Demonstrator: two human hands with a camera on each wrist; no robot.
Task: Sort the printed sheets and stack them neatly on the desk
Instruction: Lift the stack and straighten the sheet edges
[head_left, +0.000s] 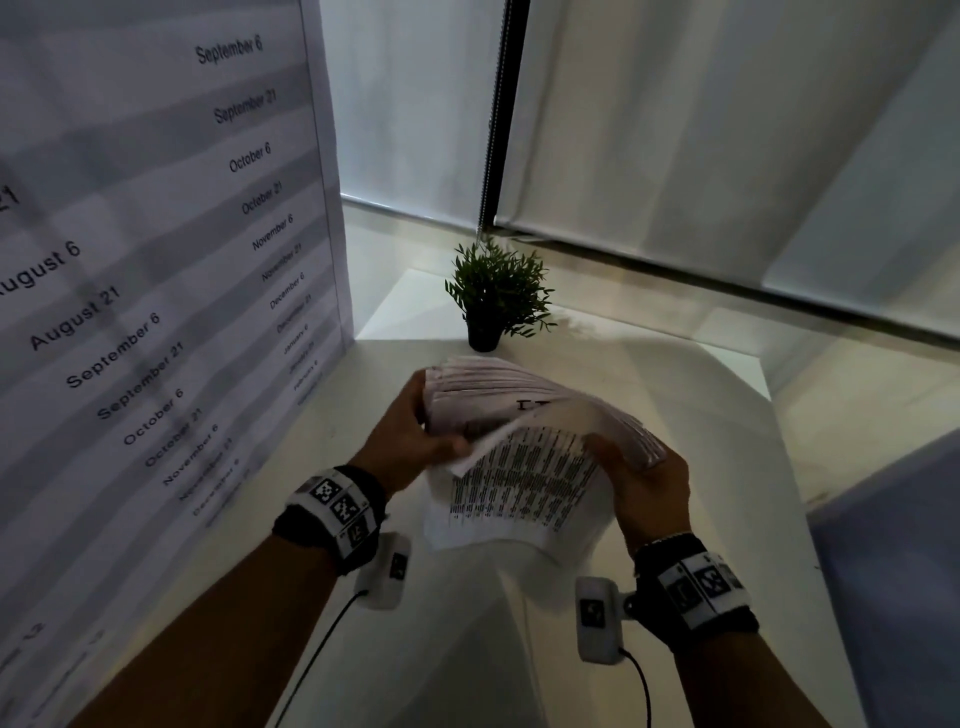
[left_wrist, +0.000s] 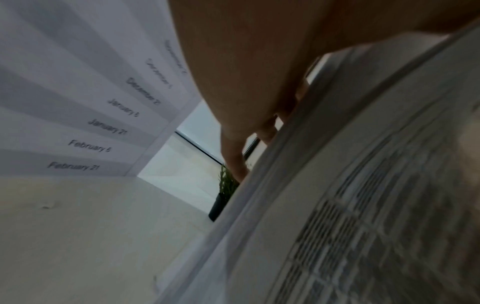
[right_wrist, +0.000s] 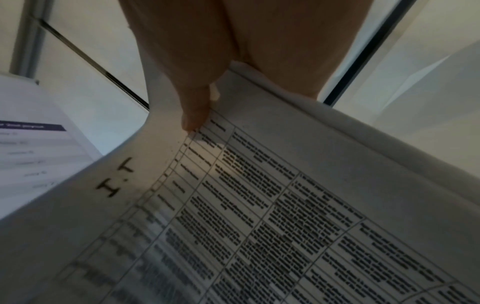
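Note:
A thick bundle of printed sheets (head_left: 524, 400) arches above the white desk (head_left: 675, 405), held between both hands. My left hand (head_left: 410, 441) grips its left edge, fingers behind and thumb in front. My right hand (head_left: 644, 483) grips its right edge. The nearest sheet (head_left: 519, 478), printed with a dense table, hangs down toward me. In the right wrist view that sheet (right_wrist: 259, 216) shows the table and a handwritten "I.T", with my thumb (right_wrist: 194, 115) pressed on it. The left wrist view shows the fanned sheet edges (left_wrist: 337, 185) under my fingers (left_wrist: 233, 152).
A large printed chart of dates (head_left: 156, 260) stands upright along the left side of the desk. A small potted plant (head_left: 493, 296) stands just behind the sheets. Window blinds (head_left: 727, 130) close off the back. The desk's right edge (head_left: 789, 467) runs close to my right hand.

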